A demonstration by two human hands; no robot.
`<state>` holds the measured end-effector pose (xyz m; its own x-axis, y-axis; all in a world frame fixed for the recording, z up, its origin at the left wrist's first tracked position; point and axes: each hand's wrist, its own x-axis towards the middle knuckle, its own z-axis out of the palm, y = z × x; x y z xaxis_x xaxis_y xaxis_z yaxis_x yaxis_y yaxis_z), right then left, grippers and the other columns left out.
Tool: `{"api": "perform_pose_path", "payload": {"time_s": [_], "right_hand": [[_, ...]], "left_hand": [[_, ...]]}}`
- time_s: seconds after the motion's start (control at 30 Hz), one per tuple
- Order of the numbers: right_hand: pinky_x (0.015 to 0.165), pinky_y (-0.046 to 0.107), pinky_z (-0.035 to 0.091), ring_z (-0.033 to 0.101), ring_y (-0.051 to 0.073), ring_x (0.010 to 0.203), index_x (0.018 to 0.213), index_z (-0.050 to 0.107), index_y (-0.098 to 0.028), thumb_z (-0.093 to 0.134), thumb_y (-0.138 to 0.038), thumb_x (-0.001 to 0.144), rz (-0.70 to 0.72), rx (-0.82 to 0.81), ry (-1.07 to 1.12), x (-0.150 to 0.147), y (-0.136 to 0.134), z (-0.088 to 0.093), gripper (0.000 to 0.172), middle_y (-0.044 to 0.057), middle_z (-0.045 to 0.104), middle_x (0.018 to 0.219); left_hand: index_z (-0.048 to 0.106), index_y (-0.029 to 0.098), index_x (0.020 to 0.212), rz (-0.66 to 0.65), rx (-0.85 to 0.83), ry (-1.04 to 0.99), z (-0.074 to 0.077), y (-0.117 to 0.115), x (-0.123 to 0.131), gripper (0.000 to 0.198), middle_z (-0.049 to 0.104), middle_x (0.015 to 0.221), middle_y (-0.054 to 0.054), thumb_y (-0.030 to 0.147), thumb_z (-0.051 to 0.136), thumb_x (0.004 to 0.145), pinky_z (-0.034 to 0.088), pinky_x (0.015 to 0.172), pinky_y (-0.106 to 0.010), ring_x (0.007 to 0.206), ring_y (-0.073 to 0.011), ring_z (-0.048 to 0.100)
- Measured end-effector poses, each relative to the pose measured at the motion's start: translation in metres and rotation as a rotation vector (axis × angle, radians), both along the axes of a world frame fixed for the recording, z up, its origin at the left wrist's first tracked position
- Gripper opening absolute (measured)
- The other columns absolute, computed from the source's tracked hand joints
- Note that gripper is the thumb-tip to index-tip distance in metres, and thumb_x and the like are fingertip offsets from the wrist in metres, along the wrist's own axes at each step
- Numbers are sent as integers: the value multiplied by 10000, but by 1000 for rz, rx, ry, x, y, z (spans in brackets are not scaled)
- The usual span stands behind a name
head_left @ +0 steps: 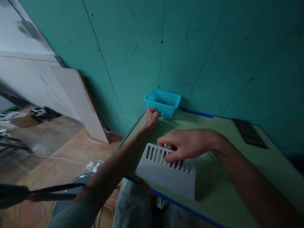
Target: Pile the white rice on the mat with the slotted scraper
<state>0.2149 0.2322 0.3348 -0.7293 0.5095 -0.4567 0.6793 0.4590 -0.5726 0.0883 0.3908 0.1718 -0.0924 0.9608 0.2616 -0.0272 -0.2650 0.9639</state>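
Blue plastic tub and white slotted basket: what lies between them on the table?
Only bare green tabletop lies between blue plastic tub and white slotted basket, seen in the head view.

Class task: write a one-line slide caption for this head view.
Left hand beside blue basket; right hand on white slotted basket.

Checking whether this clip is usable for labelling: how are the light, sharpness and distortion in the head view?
Head view: dim, with a blue-green cast; the white basket under the right hand stays readable; the left hand by the blue bin looks soft; the dark object at the lower left is blurred; wide-angle lens bends the table edges.
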Motion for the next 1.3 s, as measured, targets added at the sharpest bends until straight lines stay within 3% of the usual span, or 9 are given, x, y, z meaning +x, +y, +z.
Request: {"api": "perform_pose_path", "payload": {"time_s": [0.23, 0.53, 0.83, 1.07, 1.2, 1.3], "right_hand": [[575, 201, 410, 694, 125, 709, 938, 605, -172, 740, -265, 874, 15, -61, -39, 3, 14, -20, 176, 17, 753, 842], [595, 208, 466, 740, 166, 779, 1001, 685, -128, 679, -217, 912, -286, -16, -198, 48, 41, -18, 126, 58, 793, 906], [591, 219, 505, 740, 166, 744, 952, 677, -141, 656, -188, 904, -485, -40, -179, 83, 59, -26, 71, 66, 785, 891], [612, 245, 519, 745, 181, 730, 1075, 634, -171, 720, -312, 872, -487, -100, 99, 98, 45, 2, 261, 52, 797, 901], [632, 238, 502, 733, 178, 734, 946, 710, -167, 794, -327, 770, -404, -113, 61, 95, 27, 15, 252, 41, 794, 849], [613, 223, 469, 707, 163, 716, 787, 707, -158, 832, -329, 707, -294, -182, -28, 82, 19, 11, 226, 21, 759, 752]], "left_hand": [[368, 205, 502, 13, 32, 40, -1, 3, 1, 175, 270, 509, 38, 167, 533, 545, 189, 459, -267, 467, -83, 247], [355, 206, 522, 35, 45, 77, -2, 7, -1, 205, 270, 507, 37, 165, 551, 566, 162, 480, -276, 471, -82, 260], [346, 208, 516, 22, 68, 108, 1, 4, -2, 185, 300, 509, 31, 196, 527, 549, 168, 510, -288, 482, -87, 271], [347, 216, 537, 23, 21, 67, -2, 5, 1, 211, 290, 532, 32, 183, 554, 563, 178, 507, -292, 496, -92, 274], [347, 218, 531, 34, 29, 92, -3, 7, 0, 208, 280, 527, 30, 212, 554, 543, 167, 503, -293, 491, -93, 267], [339, 216, 542, 29, 37, 102, -4, 8, -2, 213, 278, 531, 33, 218, 552, 547, 164, 499, -278, 487, -88, 270]]}}
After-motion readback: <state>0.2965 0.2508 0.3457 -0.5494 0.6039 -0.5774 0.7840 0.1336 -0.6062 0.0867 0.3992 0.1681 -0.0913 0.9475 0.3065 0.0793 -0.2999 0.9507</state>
